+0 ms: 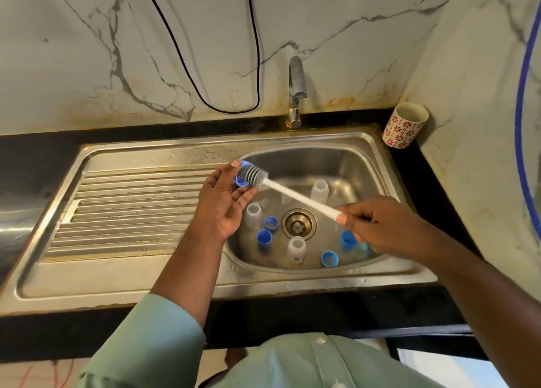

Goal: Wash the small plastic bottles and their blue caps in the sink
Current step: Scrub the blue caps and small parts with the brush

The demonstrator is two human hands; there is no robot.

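My left hand holds a blue cap between thumb and fingers above the sink's left rim. My right hand grips the white handle of a bottle brush, whose grey bristle head sits in the cap. In the steel sink basin stand three small clear plastic bottles: one at the left, one at the back and one at the front. Several blue caps lie around the drain.
The drain lies in the middle of the basin. A ribbed draining board stretches to the left. The tap stands behind the basin, with no water running. A flowered cup sits on the black counter at the back right. A black cable hangs on the wall.
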